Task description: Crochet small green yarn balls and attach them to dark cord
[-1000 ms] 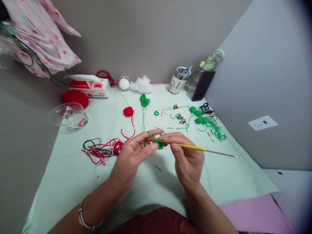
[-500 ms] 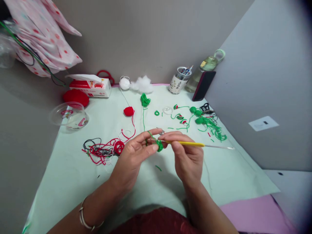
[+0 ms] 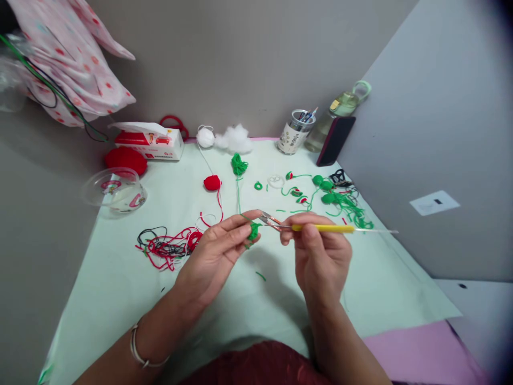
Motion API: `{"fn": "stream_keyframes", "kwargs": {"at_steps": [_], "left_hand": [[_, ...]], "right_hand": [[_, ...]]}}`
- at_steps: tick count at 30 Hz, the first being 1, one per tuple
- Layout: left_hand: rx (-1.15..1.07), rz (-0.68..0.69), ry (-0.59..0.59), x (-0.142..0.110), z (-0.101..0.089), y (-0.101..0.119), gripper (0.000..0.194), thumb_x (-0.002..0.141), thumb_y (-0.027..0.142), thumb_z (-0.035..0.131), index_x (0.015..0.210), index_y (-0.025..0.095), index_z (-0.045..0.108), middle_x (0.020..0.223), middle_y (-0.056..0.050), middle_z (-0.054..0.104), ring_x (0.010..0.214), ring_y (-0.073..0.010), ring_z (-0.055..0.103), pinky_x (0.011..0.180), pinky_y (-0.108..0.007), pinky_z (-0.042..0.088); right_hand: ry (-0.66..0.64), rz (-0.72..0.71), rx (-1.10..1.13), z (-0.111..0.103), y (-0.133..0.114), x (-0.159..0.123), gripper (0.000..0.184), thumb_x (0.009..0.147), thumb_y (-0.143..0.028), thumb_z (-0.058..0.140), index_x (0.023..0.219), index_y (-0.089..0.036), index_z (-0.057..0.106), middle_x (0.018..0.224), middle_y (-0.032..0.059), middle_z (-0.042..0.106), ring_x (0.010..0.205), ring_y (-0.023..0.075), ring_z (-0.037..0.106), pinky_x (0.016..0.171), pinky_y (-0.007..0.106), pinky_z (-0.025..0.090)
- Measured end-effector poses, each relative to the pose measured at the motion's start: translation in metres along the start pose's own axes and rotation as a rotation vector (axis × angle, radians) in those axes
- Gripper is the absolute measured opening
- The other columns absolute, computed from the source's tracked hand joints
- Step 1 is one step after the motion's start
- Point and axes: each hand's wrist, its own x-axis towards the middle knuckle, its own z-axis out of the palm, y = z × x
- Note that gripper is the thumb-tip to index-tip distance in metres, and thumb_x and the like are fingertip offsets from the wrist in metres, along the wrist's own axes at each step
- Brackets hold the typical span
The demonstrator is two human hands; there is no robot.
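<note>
My left hand (image 3: 214, 248) pinches a small green crochet piece (image 3: 254, 232) between thumb and fingers. Green yarn (image 3: 239, 198) passes over its index finger and runs back to a green yarn bundle (image 3: 239, 164). My right hand (image 3: 320, 256) is closed on the yellow handle of a crochet hook (image 3: 334, 228), held nearly level. The hook's left tip reaches the edge of the green piece; its other metal end points right. Metal snips with orange-brown handles (image 3: 270, 220) show behind the hook, between the two hands; whether they are held or lie on the table I cannot tell.
Tangled red, black and white yarn (image 3: 166, 248) lies left of my hands, near a red yarn ball (image 3: 212, 183). Small green-and-red pieces (image 3: 296, 192) and green yarn (image 3: 352, 208) lie at right. Behind stand a pencil tin (image 3: 295, 133), a phone (image 3: 336, 141) and a tissue box (image 3: 150, 143).
My right hand and the hook have moved right, away from my left hand. The green piece has shifted slightly left and up, and more of the snips shows between the hands.
</note>
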Motion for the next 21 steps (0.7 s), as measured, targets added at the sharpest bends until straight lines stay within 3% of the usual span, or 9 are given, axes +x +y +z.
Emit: {"fn": "stream_keyframes", "kwargs": {"at_steps": [3, 7, 10, 17, 21], "left_hand": [[0.173, 0.122, 0.049, -0.003, 0.002, -0.001, 0.039, 0.077, 0.023, 0.077, 0.116, 0.024, 0.072, 0.086, -0.001, 0.063, 0.085, -0.0135, 0.057, 0.09, -0.03, 0.044], [0.265, 0.225, 0.089, -0.006, 0.006, -0.006, 0.053, 0.078, 0.022, 0.077, 0.129, 0.026, 0.063, 0.084, 0.002, 0.059, 0.087, -0.0133, 0.056, 0.088, -0.027, 0.044], [0.251, 0.231, 0.106, -0.006, 0.006, -0.009, 0.057, 0.077, 0.022, 0.077, 0.132, 0.026, 0.06, 0.086, 0.002, 0.057, 0.085, -0.0124, 0.055, 0.084, -0.025, 0.045], [0.198, 0.161, 0.041, -0.002, 0.002, -0.009, 0.049, 0.077, 0.022, 0.078, 0.125, 0.025, 0.066, 0.087, 0.001, 0.06, 0.085, -0.0118, 0.057, 0.085, -0.025, 0.044], [0.138, 0.079, -0.01, 0.001, 0.003, -0.005, 0.043, 0.078, 0.022, 0.078, 0.12, 0.021, 0.069, 0.078, 0.002, 0.061, 0.068, -0.0085, 0.055, 0.08, -0.026, 0.046]], "right_hand": [[-0.065, 0.056, 0.078, 0.003, 0.0, 0.0, 0.019, 0.097, -0.025, 0.053, 0.096, -0.024, 0.072, 0.084, 0.0033, 0.067, 0.066, 0.0139, 0.061, 0.059, 0.03, 0.052], [-0.136, -0.08, -0.149, 0.008, -0.002, -0.005, 0.017, 0.093, -0.017, 0.061, 0.101, -0.025, 0.073, 0.089, 0.0038, 0.07, 0.084, 0.0179, 0.064, 0.077, 0.037, 0.054], [-0.162, -0.132, -0.23, 0.009, -0.003, -0.006, 0.02, 0.086, -0.013, 0.069, 0.101, -0.026, 0.073, 0.09, 0.0037, 0.072, 0.087, 0.0192, 0.065, 0.079, 0.038, 0.054], [-0.165, 0.151, 0.01, 0.0, 0.002, 0.003, 0.012, 0.081, -0.017, 0.075, 0.091, -0.024, 0.074, 0.087, 0.0022, 0.071, 0.082, 0.0158, 0.067, 0.068, 0.028, 0.057], [-0.104, 0.239, 0.082, -0.005, 0.008, 0.003, 0.01, 0.08, -0.021, 0.077, 0.089, -0.023, 0.074, 0.084, 0.0016, 0.072, 0.076, 0.0146, 0.069, 0.065, 0.027, 0.059]]}}
